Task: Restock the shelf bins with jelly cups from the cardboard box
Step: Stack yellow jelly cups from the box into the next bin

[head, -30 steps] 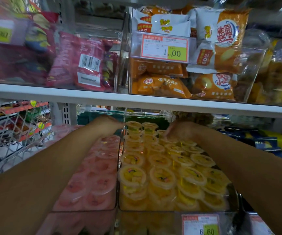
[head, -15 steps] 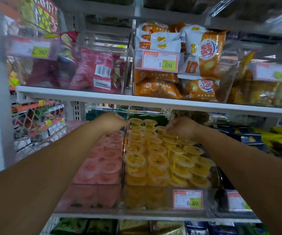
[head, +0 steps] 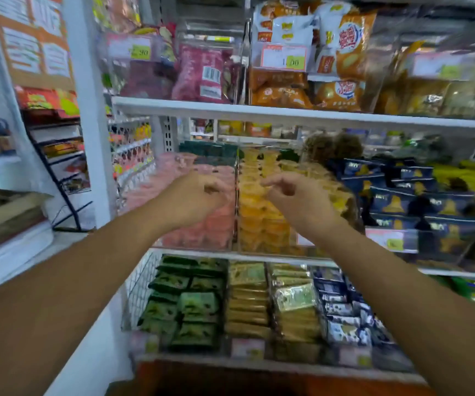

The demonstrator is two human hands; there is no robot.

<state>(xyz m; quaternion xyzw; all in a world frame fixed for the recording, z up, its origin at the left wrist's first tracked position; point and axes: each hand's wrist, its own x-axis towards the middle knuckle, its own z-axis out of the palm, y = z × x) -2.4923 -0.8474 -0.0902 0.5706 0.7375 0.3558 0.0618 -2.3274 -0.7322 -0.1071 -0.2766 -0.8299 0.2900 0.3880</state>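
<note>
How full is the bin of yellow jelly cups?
Full: the yellow jelly cups fill the clear bin from front to back, piled in layers.

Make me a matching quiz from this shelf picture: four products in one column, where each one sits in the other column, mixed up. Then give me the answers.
Column one
1. pink jelly cups
2. yellow jelly cups
3. dark blue packets
4. green packets

Column two
A. lower shelf, left end
B. middle shelf, behind the right hand
C. middle shelf, behind the left hand
D. middle shelf, to the right of both hands

Pairs: 1-C, 2-B, 3-D, 4-A
</note>
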